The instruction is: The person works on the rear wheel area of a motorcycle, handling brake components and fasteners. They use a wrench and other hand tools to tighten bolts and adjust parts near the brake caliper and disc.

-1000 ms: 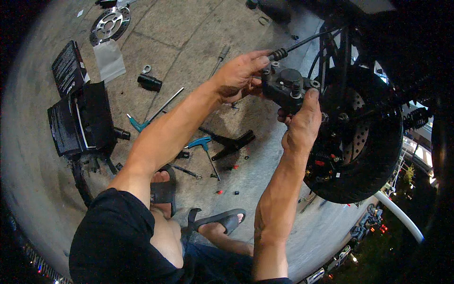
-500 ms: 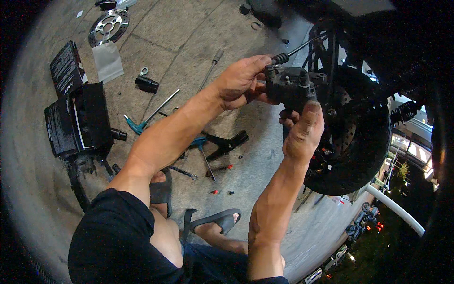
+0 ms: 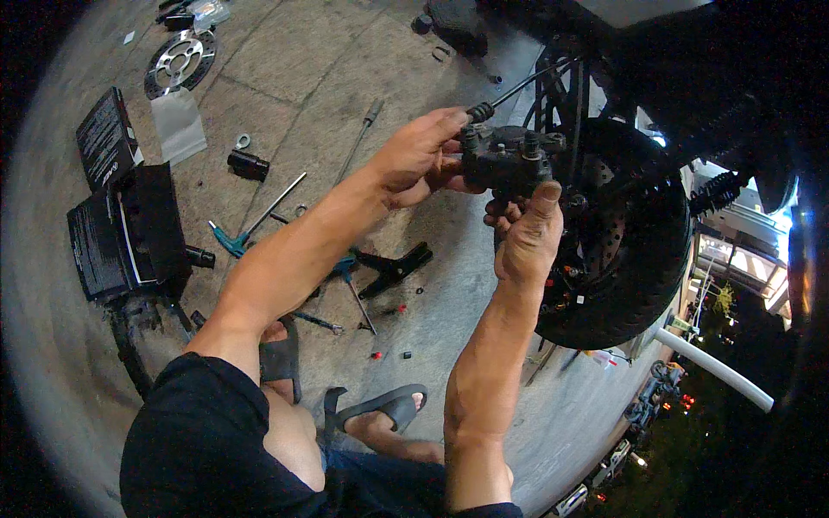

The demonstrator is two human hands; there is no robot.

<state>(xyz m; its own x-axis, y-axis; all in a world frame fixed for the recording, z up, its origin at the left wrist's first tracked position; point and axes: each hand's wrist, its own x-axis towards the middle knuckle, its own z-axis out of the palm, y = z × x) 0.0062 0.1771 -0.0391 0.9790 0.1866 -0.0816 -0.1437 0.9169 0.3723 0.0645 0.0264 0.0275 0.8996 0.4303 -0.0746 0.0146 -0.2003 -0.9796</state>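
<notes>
Both hands hold a dark, grimy brake caliper (image 3: pixel 511 166) up beside the wheel (image 3: pixel 639 268). My left hand (image 3: pixel 425 160) is closed on its left side, thumb by the black ribbed boot (image 3: pixel 480 112), from which a metal hose or rod (image 3: pixel 534 84) runs up to the right. At the caliper's lower right, my right hand (image 3: pixel 529 233) is closed with the thumb raised along its edge and the fingers curled beneath. Part of the fingers of both hands is hidden behind the caliper. A drilled brake disc (image 3: pixel 611 237) shows dimly at the wheel.
On the floor at left lie an open black box (image 3: pixel 160 229), a loose brake disc (image 3: pixel 180 62), a black cylindrical part (image 3: pixel 249 165), teal-handled T-wrenches (image 3: pixel 229 243), a black bracket (image 3: pixel 393 269) and small red pieces (image 3: pixel 376 355). A shock spring (image 3: pixel 718 192) is at right.
The whole scene has shifted slightly left in view, hands and caliper with it. Both hands keep the same hold on the caliper.
</notes>
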